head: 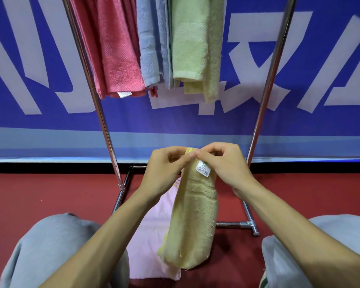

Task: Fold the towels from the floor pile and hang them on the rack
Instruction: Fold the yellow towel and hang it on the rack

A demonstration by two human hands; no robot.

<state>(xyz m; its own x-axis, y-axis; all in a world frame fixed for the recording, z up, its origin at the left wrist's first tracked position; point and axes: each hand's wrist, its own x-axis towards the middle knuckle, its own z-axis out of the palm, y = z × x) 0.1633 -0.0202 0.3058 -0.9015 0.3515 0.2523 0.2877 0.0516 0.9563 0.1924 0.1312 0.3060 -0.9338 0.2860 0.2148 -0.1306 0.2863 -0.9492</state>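
Observation:
A yellow towel (192, 217) hangs folded lengthwise in front of me, with a white barcode label near its top. My left hand (164, 171) and my right hand (222, 165) both pinch its top edge, fingertips nearly touching. Under it on the red floor lies a pink towel (148, 242). On the metal rack (104, 125) behind hang a red towel (116, 48), a blue-grey towel (152, 42) and a light green towel (195, 44).
The rack's chrome uprights stand left and right of my hands, and its base bar (235, 224) lies on the floor at the right. A blue banner with large white characters covers the wall. My knees in grey trousers (50, 246) flank the towels.

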